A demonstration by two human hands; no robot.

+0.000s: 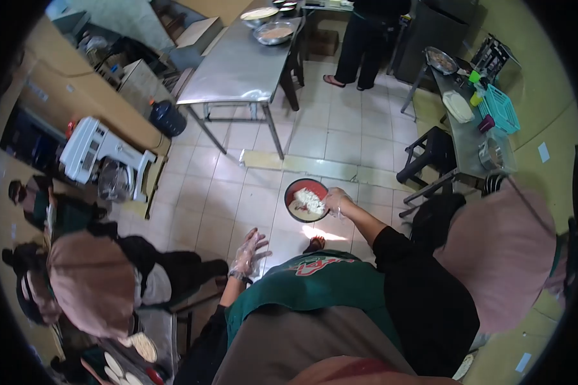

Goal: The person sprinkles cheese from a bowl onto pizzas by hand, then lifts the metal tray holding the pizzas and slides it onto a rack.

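The right hand point(336, 200) is gripping the red bowl point(307, 200) by its right rim; the left hand point(249, 252) is hanging open-fingered, nearer and leftward.

Left hand point(249, 251) open, fingers spread; right hand point(336, 201) closed, outstretched.
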